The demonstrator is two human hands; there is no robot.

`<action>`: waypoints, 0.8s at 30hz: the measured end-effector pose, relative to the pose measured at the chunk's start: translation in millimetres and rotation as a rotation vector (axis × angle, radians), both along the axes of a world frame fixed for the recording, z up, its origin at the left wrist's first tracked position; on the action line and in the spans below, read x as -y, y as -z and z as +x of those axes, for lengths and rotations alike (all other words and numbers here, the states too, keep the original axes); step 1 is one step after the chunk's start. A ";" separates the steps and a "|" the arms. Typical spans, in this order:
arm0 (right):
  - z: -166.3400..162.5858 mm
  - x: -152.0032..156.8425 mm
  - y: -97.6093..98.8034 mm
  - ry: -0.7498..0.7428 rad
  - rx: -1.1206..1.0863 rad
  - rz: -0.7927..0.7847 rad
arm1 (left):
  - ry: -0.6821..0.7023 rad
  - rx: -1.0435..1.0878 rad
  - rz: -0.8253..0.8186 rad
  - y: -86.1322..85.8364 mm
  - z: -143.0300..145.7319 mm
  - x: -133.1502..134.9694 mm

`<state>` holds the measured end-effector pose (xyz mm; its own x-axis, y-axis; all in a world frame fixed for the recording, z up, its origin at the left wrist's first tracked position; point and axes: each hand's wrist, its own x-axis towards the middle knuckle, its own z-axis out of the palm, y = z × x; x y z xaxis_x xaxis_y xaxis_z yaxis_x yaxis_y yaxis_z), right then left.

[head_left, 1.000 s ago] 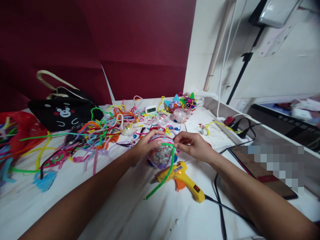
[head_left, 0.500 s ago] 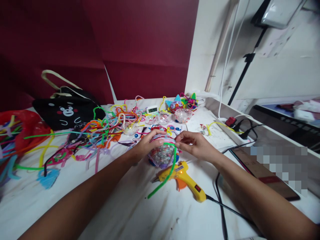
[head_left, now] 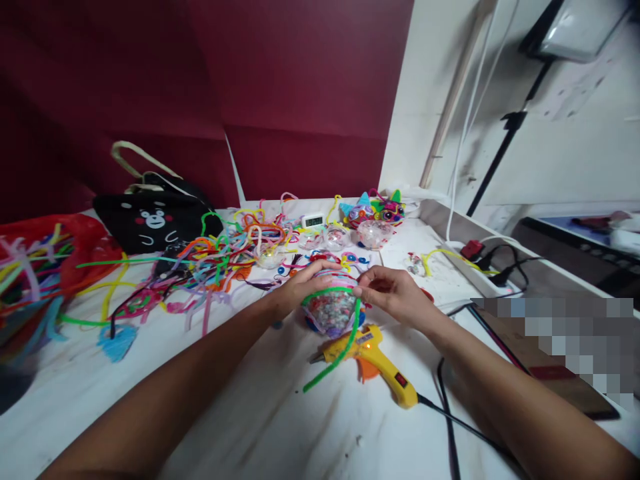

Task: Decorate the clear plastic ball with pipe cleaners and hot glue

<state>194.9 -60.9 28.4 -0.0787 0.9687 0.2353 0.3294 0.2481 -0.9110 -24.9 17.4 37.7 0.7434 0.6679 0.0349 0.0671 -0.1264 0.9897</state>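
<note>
In the middle of the table stands a clear ball (head_left: 333, 313) with silvery bits showing inside. Pink, red and blue strands are wound over its upper part. My left hand (head_left: 306, 281) grips its upper left side, fingers over the top. A green pipe cleaner (head_left: 345, 349) runs across the ball's front and bends down on the right, its free end hanging over a yellow glue gun (head_left: 373, 357). Near that bend, my right hand (head_left: 387, 290) pinches the pipe cleaner between thumb and forefinger. The ball's far side is hidden.
Tangled pipe cleaners (head_left: 235, 247) cover the left, before a black bag (head_left: 155, 217). Behind the ball are a small digital clock (head_left: 313, 221), a clear ball (head_left: 375, 233) and decorated cat-eared ornaments (head_left: 361, 212). A power strip (head_left: 493, 280) and cables lie right.
The green pipe cleaner now spans more of the ball's front, reaching its left side. My left thumb has moved off the front strand. The whole view has shifted slightly.
</note>
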 end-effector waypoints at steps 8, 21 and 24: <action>-0.6 0.2 -2.4 0.022 -0.022 -0.035 | 0.101 0.055 -0.066 3.3 -23.5 -14.1; 0.9 -4.6 4.7 0.034 -0.065 -0.042 | 0.020 0.260 -0.088 29.9 -24.7 -2.2; 1.3 -5.9 4.5 0.024 -0.079 -0.044 | -0.011 0.287 -0.119 29.7 -23.1 2.8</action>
<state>196.2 -55.0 23.9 -0.0380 0.9797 0.1967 0.2616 0.1997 -0.9443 -48.0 14.6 8.0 0.7075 0.6876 0.1634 -0.2163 -0.0095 0.9763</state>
